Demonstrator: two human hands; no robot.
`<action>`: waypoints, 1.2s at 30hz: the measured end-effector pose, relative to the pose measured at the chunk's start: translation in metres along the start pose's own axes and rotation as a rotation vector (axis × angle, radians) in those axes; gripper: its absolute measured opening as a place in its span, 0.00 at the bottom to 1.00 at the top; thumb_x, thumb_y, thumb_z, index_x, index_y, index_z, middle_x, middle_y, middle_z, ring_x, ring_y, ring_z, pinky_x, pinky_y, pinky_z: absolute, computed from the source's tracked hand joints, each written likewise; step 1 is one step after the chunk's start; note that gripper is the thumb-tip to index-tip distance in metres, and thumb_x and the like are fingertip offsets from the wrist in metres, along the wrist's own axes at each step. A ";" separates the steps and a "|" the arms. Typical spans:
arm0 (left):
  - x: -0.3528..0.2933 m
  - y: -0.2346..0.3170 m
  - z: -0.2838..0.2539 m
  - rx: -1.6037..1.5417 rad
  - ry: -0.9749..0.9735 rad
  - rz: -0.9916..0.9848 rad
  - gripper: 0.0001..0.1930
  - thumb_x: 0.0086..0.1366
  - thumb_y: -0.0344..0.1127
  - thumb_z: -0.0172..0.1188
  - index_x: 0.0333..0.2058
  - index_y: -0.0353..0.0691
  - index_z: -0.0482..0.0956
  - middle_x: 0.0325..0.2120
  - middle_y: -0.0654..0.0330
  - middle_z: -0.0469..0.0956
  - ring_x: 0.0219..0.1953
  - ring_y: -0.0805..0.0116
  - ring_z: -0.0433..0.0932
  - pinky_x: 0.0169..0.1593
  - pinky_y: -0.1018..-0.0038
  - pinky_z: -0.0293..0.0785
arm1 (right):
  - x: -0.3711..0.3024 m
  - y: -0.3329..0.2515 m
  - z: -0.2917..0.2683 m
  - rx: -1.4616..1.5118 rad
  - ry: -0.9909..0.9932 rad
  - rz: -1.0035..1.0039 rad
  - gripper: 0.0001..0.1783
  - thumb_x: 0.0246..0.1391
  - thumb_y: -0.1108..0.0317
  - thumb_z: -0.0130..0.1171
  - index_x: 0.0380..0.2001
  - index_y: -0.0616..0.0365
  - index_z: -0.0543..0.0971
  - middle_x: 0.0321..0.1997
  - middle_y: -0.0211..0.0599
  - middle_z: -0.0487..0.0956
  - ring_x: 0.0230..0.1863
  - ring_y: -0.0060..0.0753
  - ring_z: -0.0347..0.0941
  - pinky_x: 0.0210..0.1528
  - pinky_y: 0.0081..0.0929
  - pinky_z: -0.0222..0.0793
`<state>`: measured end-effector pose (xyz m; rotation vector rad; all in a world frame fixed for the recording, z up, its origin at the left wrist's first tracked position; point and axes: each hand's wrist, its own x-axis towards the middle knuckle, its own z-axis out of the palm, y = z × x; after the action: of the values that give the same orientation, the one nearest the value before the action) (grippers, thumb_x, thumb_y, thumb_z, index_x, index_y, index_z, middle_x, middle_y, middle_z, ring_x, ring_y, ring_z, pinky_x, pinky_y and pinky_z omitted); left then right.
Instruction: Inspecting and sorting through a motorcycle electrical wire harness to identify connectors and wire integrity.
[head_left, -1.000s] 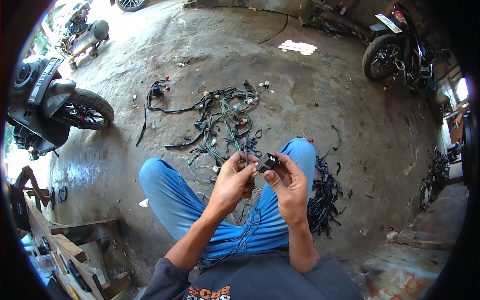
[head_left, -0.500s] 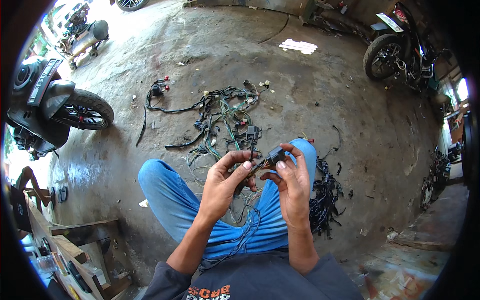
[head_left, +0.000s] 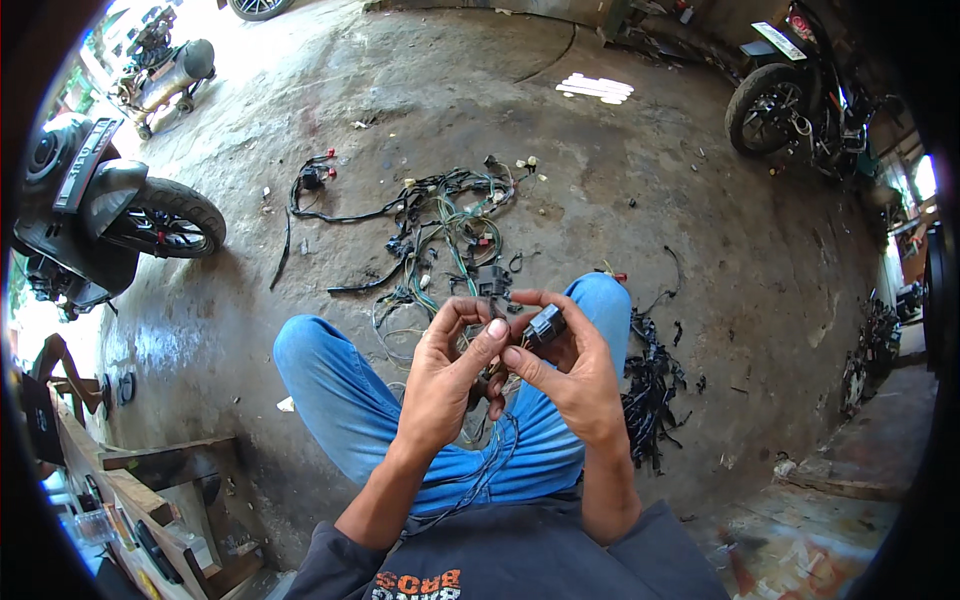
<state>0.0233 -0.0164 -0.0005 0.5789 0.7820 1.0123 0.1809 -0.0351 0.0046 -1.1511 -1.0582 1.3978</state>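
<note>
Between my raised knees, my left hand [head_left: 448, 368] pinches wires of a wiring harness with thumb and fingers. Close beside it, my right hand [head_left: 574, 378] is closed on the wires just below a dark multi-pin connector [head_left: 546, 325], whose face points up and right. A second dark grey connector [head_left: 492, 281] stands out beyond my left fingertips. Loose thin wires [head_left: 492, 455] trail down over my lap. Further ahead, the rest of the harness [head_left: 450, 215] lies tangled on the floor, with green and black wires and small white and red plugs. My fingers partly hide the held wires.
A heap of black tape or sheathing strips [head_left: 650, 410] lies by my right knee. A motorcycle's front wheel [head_left: 175, 218] is at the left, another motorcycle [head_left: 790, 100] at the far right. Wooden framing [head_left: 150, 490] stands at the lower left.
My right hand has shifted left and closer to my left hand, its thumb moving from the connector to the wires below. The second connector has tilted and come slightly nearer.
</note>
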 end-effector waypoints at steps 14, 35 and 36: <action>0.006 0.001 0.003 -0.120 -0.053 -0.132 0.11 0.76 0.39 0.51 0.46 0.38 0.69 0.30 0.58 0.77 0.23 0.67 0.81 0.18 0.71 0.78 | -0.006 0.007 0.007 0.278 0.189 -0.009 0.15 0.58 0.80 0.61 0.44 0.62 0.67 0.42 0.40 0.77 0.28 0.24 0.79 0.24 0.20 0.77; 0.006 0.000 -0.003 -0.085 -0.148 -0.215 0.10 0.75 0.35 0.52 0.46 0.34 0.72 0.32 0.56 0.75 0.29 0.68 0.78 0.28 0.73 0.77 | 0.011 0.004 -0.013 -0.050 0.461 -0.294 0.10 0.61 0.77 0.61 0.46 0.64 0.79 0.43 0.31 0.80 0.45 0.21 0.75 0.51 0.20 0.70; 0.007 0.000 -0.005 -0.109 -0.187 -0.219 0.11 0.75 0.35 0.50 0.47 0.32 0.72 0.33 0.55 0.75 0.31 0.68 0.77 0.30 0.73 0.78 | 0.014 0.005 -0.017 -0.155 0.566 -0.376 0.10 0.61 0.77 0.60 0.46 0.65 0.79 0.43 0.32 0.80 0.45 0.23 0.76 0.52 0.22 0.70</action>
<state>0.0220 -0.0097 -0.0055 0.4748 0.6056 0.7814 0.1961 -0.0214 -0.0051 -1.2776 -0.9144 0.6474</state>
